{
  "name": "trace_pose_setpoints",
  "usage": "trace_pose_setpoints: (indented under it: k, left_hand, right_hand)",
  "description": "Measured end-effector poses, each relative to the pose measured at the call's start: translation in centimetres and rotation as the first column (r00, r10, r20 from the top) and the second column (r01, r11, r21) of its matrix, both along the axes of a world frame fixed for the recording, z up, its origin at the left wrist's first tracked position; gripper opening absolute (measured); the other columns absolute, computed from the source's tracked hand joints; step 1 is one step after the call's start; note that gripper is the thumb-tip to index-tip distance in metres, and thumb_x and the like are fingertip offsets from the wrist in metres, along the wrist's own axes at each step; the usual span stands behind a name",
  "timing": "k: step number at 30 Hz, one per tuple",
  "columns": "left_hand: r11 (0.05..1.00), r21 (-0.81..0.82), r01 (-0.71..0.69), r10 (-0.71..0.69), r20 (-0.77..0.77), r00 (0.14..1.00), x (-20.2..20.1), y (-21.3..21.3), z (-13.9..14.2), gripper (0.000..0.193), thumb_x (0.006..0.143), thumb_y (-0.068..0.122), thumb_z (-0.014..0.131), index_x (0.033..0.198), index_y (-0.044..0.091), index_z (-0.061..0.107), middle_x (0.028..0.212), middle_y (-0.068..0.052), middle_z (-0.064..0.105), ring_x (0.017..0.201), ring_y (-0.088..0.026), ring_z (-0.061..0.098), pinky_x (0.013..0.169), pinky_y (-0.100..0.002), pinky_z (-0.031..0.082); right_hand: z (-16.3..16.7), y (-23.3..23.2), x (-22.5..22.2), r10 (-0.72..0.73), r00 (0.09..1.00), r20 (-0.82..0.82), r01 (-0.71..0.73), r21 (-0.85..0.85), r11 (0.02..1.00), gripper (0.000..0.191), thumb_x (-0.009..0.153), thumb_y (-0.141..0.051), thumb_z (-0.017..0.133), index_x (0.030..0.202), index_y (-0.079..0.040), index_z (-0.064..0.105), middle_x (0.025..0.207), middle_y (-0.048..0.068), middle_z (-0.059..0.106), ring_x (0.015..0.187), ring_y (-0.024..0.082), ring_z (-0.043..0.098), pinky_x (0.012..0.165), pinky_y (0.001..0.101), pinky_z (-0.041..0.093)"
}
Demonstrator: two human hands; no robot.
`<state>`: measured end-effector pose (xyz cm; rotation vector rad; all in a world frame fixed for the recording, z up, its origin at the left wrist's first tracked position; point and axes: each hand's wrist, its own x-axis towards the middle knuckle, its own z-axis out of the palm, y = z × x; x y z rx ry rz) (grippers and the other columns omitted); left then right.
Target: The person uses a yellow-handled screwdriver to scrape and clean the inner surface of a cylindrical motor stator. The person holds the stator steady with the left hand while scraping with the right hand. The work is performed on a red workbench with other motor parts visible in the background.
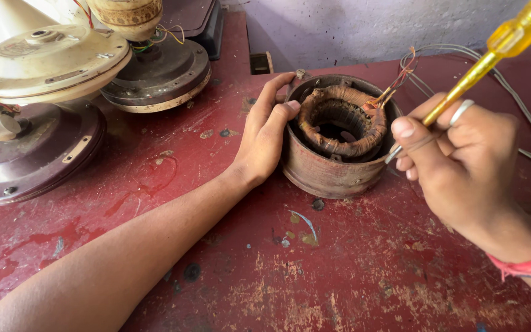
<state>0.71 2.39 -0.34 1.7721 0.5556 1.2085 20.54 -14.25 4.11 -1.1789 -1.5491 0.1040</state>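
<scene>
Now left hand (264,136) fingers grip one motor stator (338,136); right hand (462,161) fingers clasp one yellow screwdriver (493,50).

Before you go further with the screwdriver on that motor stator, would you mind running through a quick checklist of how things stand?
1. Left hand steadies the stator, thumb on its rim: ok.
2. Right hand grips the yellow-handled screwdriver: ok.
3. Screwdriver tip seated at the stator's right rim: cannot tell, fingers hide it.
4. Stator flat on the red table: ok.
5. Loose wires clear of the shaft: not ok, they rise right beside it.
</scene>
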Motion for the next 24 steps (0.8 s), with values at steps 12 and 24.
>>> trace_pose_setpoints:
  k: [12, 24]
  left_hand:
    - [1.0, 0.028, 0.014, -0.015, 0.014, 1.0, 0.1, 0.0, 0.2, 0.055, 0.096, 0.022, 0.049, 0.148, 0.003, 0.047, 0.132, -0.019, 0.065, 0.126, -0.025, 0.059, 0.113, -0.036, 0.04]
    - [0.999, 0.043, -0.004, 0.004, 0.005, 1.0, 0.0, -0.1, 0.1, 0.055, 0.096, 0.023, 0.049, 0.147, 0.003, 0.047, 0.135, -0.021, 0.063, 0.129, -0.027, 0.057, 0.114, -0.036, 0.039]
  right_hand:
    - [0.9, 0.5, 0.6, -0.048, 0.998, -0.049, 0.048, -0.003, 0.999, 0.02, 0.107, -0.007, 0.061, 0.09, 0.004, 0.064, 0.071, 0.008, 0.063, 0.055, 0.01, 0.06, 0.047, 0.0222, 0.048]
    - [0.3, 0.5, 0.7, -0.003, 0.998, -0.056, 0.003, -0.008, 1.0, 0.02, 0.107, -0.007, 0.062, 0.089, 0.003, 0.063, 0.071, 0.007, 0.063, 0.056, 0.01, 0.06, 0.048, 0.0217, 0.049]
